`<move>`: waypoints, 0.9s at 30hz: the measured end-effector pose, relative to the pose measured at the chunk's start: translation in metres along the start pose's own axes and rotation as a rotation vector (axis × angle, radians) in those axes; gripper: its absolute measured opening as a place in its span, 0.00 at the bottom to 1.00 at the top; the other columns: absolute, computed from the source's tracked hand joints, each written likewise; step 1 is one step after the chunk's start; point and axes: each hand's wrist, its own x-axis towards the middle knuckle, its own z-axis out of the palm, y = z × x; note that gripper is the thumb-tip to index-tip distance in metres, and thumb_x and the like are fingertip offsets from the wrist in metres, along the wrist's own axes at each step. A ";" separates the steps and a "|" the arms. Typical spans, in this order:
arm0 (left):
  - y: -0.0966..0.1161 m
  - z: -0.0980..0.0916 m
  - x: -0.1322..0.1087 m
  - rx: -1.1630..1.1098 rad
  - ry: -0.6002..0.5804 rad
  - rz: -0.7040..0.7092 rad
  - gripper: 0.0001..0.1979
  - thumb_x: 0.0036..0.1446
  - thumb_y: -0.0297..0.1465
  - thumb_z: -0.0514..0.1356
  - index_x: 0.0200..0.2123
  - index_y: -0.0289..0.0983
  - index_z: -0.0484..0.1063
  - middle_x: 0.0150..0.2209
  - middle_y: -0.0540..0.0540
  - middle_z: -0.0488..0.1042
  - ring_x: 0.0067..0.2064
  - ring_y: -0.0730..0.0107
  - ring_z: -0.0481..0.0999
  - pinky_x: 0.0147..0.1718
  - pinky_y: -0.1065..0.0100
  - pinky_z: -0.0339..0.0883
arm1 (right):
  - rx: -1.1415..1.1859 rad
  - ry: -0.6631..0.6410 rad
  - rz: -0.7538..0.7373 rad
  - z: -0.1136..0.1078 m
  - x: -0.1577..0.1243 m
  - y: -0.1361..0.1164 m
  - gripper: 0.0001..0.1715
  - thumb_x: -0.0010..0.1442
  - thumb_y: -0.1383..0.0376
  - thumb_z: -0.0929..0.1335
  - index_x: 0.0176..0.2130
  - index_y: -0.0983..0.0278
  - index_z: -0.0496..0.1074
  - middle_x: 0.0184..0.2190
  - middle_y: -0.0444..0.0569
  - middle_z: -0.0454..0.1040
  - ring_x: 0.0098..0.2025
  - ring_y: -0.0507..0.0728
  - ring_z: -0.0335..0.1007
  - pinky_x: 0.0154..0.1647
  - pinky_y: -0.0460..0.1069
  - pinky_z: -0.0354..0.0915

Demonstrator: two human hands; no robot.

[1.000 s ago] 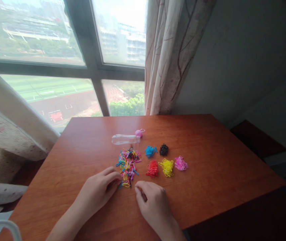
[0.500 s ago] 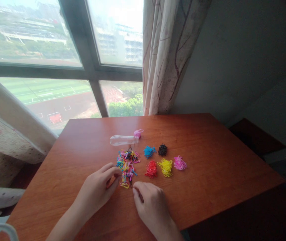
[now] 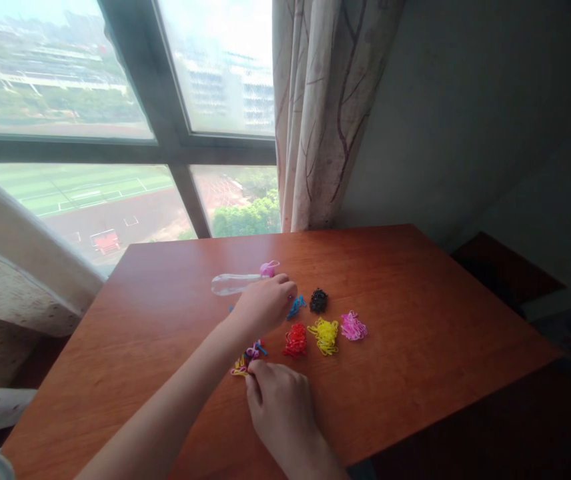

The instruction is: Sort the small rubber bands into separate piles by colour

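My left hand (image 3: 268, 303) reaches across the mixed heap to the pile of blue rubber bands (image 3: 296, 307). Its fingers are pinched together at the near side of that pile, and whatever they hold is hidden. My right hand (image 3: 279, 397) rests low on the table, thumb and forefinger closed at the front edge of the mixed-colour rubber bands (image 3: 240, 367); what is between them is too small to tell. Most of the mixed heap is covered by my left forearm. Red rubber bands (image 3: 295, 340) lie just beyond my right hand.
Piles of black bands (image 3: 318, 300), yellow bands (image 3: 324, 335) and pink bands (image 3: 353, 326) sit to the right on the wooden table (image 3: 415, 320). A clear plastic bottle (image 3: 228, 285) lies behind my left hand, with a pink looped cap (image 3: 267, 269) at its end.
My left hand has moved from the mixed heap forward and right to the blue pile. My right hand stays by the heap's front edge. The view has shifted slightly.
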 end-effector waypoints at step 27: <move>-0.026 -0.010 -0.055 -0.072 -0.017 -0.097 0.10 0.62 0.30 0.53 0.35 0.39 0.74 0.39 0.45 0.77 0.37 0.65 0.78 0.34 0.69 0.65 | 0.198 0.133 -0.015 0.001 -0.005 0.010 0.11 0.62 0.72 0.63 0.38 0.60 0.72 0.30 0.44 0.77 0.32 0.54 0.73 0.33 0.46 0.57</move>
